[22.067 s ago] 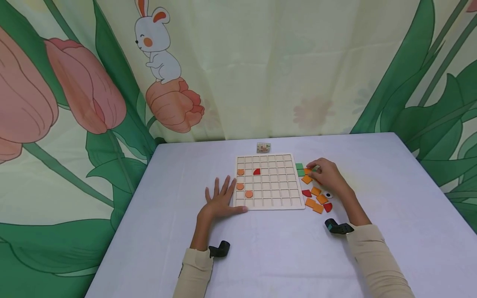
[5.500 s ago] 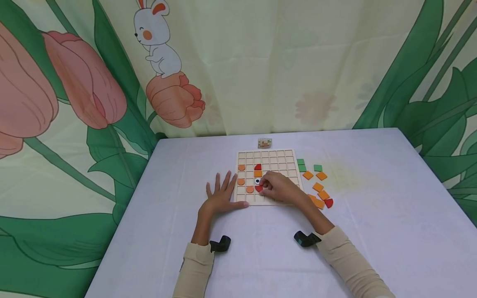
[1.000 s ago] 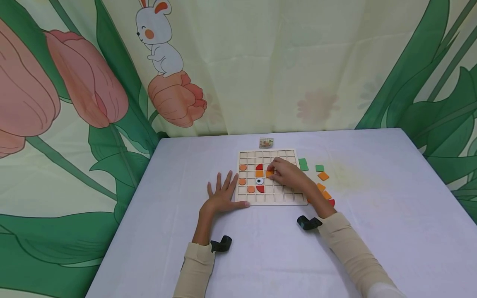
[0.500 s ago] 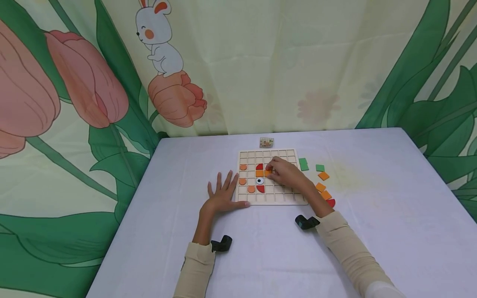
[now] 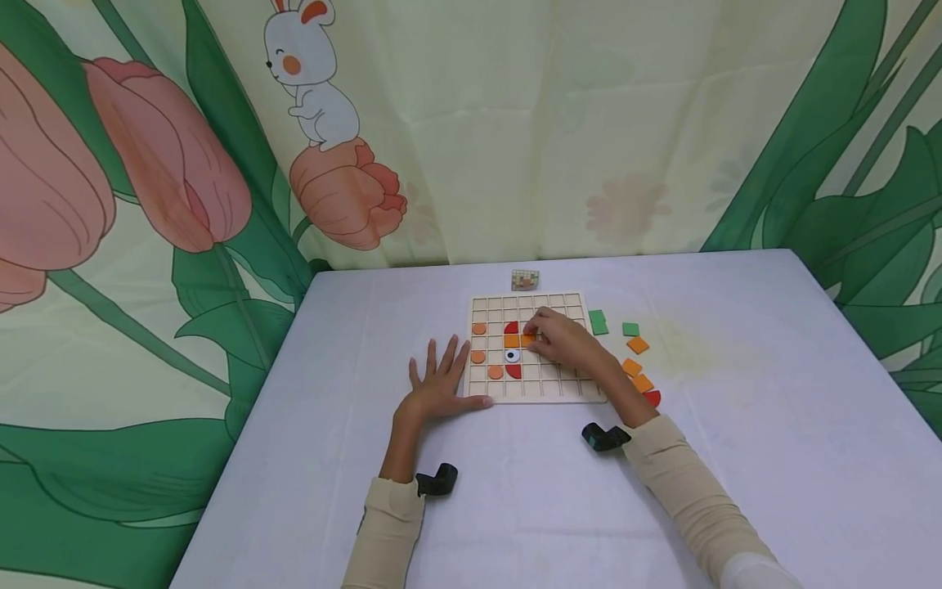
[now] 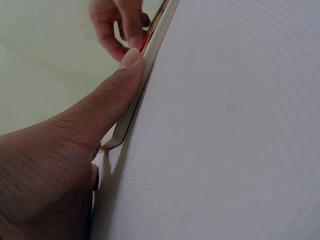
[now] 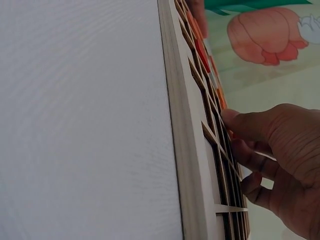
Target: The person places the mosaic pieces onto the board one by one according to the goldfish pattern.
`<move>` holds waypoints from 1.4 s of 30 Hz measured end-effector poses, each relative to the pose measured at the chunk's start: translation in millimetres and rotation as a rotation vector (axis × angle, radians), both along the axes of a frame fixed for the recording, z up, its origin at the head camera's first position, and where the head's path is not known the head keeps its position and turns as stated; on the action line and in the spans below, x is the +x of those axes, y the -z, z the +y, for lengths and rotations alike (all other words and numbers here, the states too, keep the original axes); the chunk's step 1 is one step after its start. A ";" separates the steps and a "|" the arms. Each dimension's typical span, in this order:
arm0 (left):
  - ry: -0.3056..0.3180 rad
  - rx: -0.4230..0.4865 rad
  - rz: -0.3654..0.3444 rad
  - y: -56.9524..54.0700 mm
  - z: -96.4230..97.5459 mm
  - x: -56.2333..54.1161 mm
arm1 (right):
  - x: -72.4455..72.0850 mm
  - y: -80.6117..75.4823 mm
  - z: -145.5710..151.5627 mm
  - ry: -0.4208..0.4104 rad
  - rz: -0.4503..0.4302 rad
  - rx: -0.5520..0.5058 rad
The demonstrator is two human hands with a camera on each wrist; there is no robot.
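A pale wooden grid board [image 5: 540,400] lies on the table. My left hand [image 5: 434,397] rests at its left side, fingers spread, with the thumb [image 6: 127,65] along the board's front edge. My right hand [image 5: 567,342] is over the middle of the board, thumb and fingertips pinching an orange square tile [image 5: 527,340] at a cell. Directly left of it sits another orange square tile [image 5: 511,340]. That column also holds a red quarter-round tile [image 5: 511,327], a white eye tile [image 5: 512,356] and a second red quarter-round tile [image 5: 513,371]. Three orange discs [image 5: 478,329] occupy cells further left.
Right of the board are green tiles [image 5: 630,329], several orange square tiles [image 5: 638,345] and a red piece [image 5: 652,398], partly beside my right forearm. A small card with a grid picture [image 5: 525,281] is behind the board. A printed curtain [image 5: 500,164] hangs behind the table.
Over the last second my right hand shifts the orange tile slightly left, up to its orange neighbour. Since 5.5 seconds ago that hand left the eye and lower red tiles. The left hand stays put.
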State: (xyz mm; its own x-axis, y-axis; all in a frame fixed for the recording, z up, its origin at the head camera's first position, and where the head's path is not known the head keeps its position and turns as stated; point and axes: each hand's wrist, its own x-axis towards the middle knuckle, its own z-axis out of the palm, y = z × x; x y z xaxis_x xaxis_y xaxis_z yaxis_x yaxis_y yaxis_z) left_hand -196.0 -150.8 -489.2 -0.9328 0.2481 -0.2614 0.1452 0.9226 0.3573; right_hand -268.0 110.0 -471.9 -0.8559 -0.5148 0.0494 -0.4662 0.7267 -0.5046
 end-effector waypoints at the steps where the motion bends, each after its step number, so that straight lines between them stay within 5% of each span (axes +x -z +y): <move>1: -0.001 0.000 -0.003 -0.6 0.0 0.0 | -0.1 -0.2 -0.1 0.001 -0.003 -0.005; 14: -0.003 0.022 0.003 -1.6 1.0 1.2 | 5.0 -2.9 8.4 0.048 0.016 -0.020; 42: -0.008 0.011 0.008 -1.1 0.6 5.6 | 27.3 -18.5 103.2 0.246 0.003 -0.009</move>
